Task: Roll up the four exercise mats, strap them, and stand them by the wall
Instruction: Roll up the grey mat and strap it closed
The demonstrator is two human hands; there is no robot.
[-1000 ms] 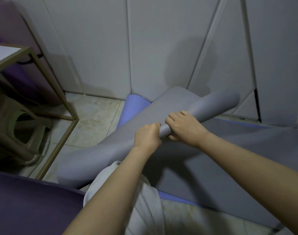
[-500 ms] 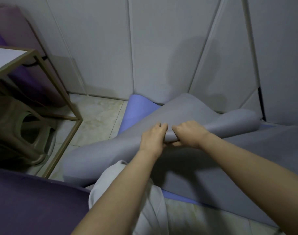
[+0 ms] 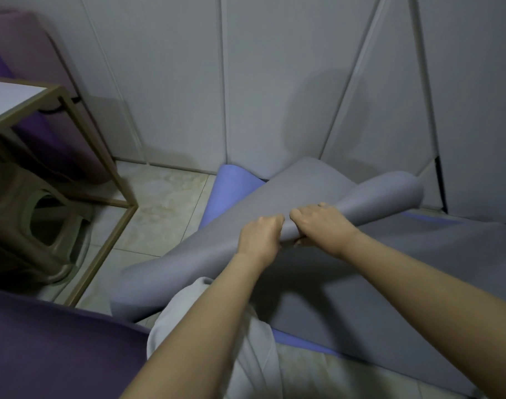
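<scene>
**Hands close up on the grey mat's first turns**

The left hand (image 3: pixel 259 237) and right hand (image 3: pixel 318 223) sit knuckle to knuckle, both clamped over the rolled edge of the grey mat (image 3: pixel 217 260). A second ago a small gap lay between them and the roll's right end pointed higher up the wall (image 3: pixel 275 82). That end has since dropped and flared wide. The roll is pinched tight at the middle and loose at both ends, so I judge the rolling barely begun and uneven. No strap is on it.

The rest of the grey mat lies flat on the floor over a blue mat (image 3: pixel 231 182), whose end touches the wall.

No true container shows. A stool (image 3: pixel 30 226) stands under the desk (image 3: pixel 18 96); its opening is too dark to read. The purple shape (image 3: pixel 15 53) behind the desk may be another mat.
</scene>
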